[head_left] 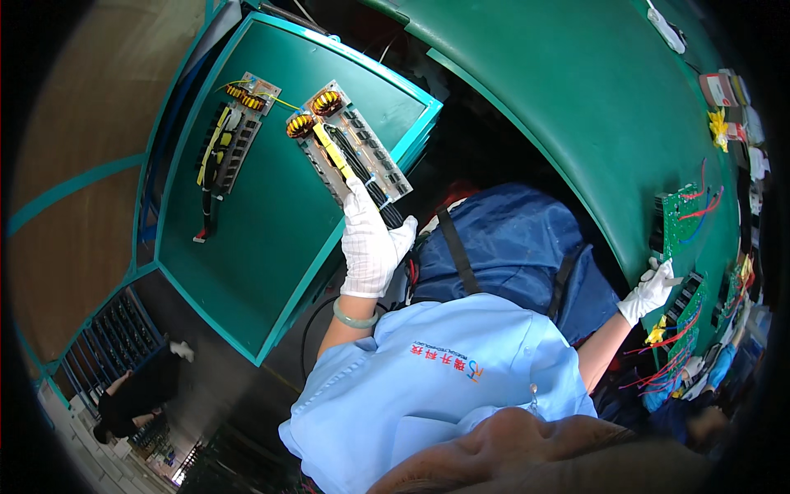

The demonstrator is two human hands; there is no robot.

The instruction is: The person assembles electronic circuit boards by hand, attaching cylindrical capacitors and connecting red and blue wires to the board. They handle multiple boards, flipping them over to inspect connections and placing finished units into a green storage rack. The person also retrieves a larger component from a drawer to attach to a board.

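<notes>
My left hand (370, 251), in a white glove, is closed on the near end of a circuit board (378, 136) with two yellow-and-copper ring coils, black cables and a yellow strip. This board is over the edge of a green-topped cart (263, 198). Farther left on that top lies a similar board (233, 136) with a bundled black cable. On the right, my gloved right hand (648, 295) rests on the green table, fingers apart, between a green board (676, 216) with red and blue wires and another wired board (685, 306).
The green table (527, 58) curves along the far and right side. A blue bag (510, 239) stands between cart and table. Small boxes (720, 90) and a yellow bundle (718, 129) line the table's right edge. Another person (136, 395) is at the lower left, beside a rack (111, 333).
</notes>
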